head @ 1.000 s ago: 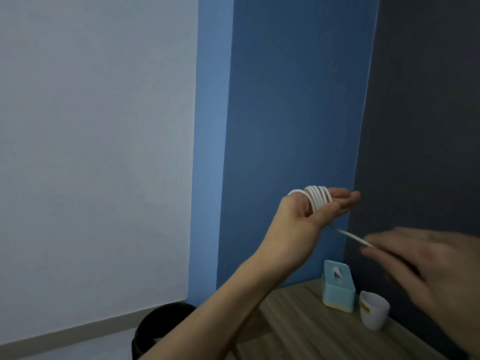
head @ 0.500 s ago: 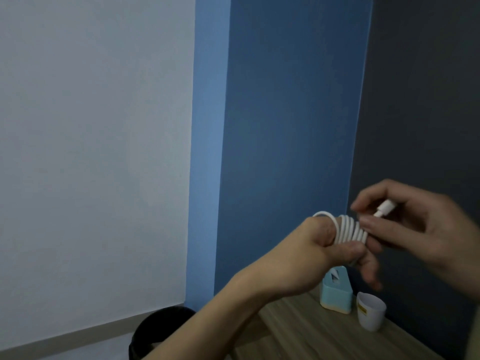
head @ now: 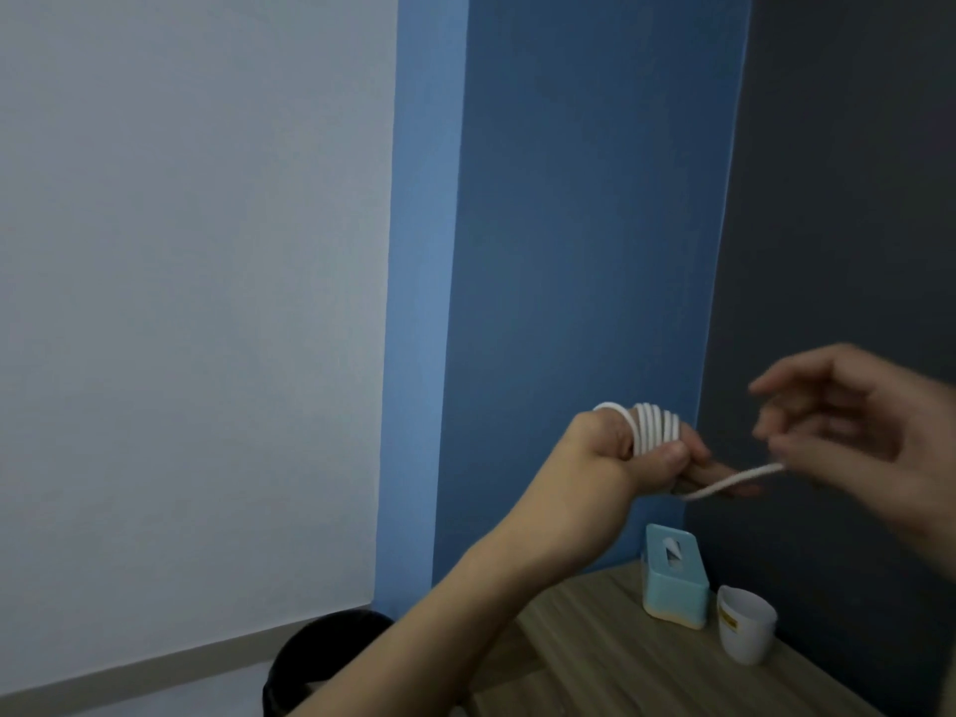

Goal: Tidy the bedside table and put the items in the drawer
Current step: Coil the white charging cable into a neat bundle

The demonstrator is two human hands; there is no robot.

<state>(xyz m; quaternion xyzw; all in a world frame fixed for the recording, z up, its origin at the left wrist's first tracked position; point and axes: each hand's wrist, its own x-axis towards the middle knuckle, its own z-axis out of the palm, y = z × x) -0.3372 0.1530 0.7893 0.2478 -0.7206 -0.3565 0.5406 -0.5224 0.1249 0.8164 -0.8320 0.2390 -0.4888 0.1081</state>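
- Here, a wooden bedside table [head: 595,664] fills the corner where a blue wall [head: 569,251] meets a dark grey wall [head: 853,199].
- A pale blue box [head: 672,587] and a white cup [head: 745,633] stand on it.
- Above, the left hand [head: 610,458] grips a white cable [head: 654,426] coiled round its fingers; the blurred right hand [head: 869,432] pinches the loose end.

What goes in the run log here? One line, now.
step: cable winding | left hand: holds white cable coil wound round it | right hand: pinches loose tail | bedside table: teal tissue box, white cup
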